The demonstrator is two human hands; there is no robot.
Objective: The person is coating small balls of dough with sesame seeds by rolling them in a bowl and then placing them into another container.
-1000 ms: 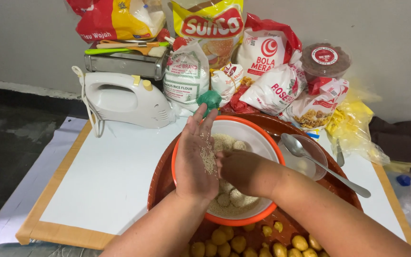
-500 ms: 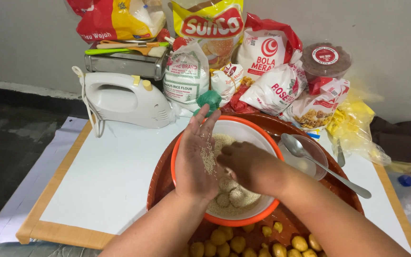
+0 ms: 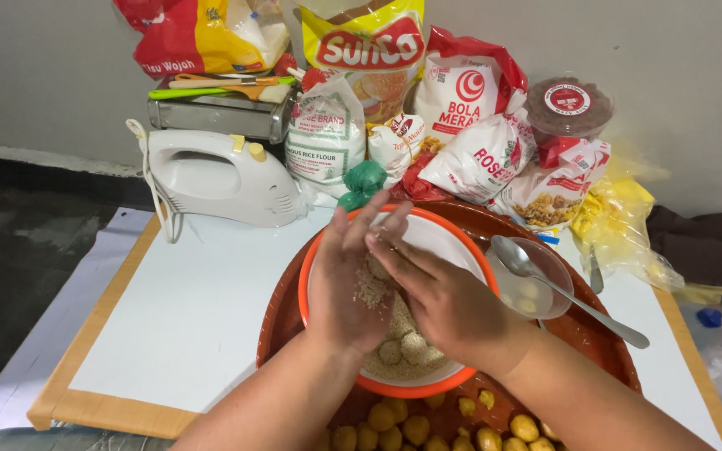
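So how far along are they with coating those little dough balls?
A few coated balls already lie in the orange-rimmed bowl of crumbs. The left hand and right hand are pressed together over it, apparently rolling one. Many yellow balls on the brown tray look uncoated, so most remains.

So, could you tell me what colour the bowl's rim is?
Orange; the bowl is white inside, clearest in the head view.

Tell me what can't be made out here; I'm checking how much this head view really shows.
- Between the left hand and right hand: pressed together, they hide whatever they roll.
- Orange-rimmed bowl: the hands cover most of its coated balls.
- Yellow dough balls: cut off by the bottom edge.
- Small glass bowl: contents too faint to name under the spoon.
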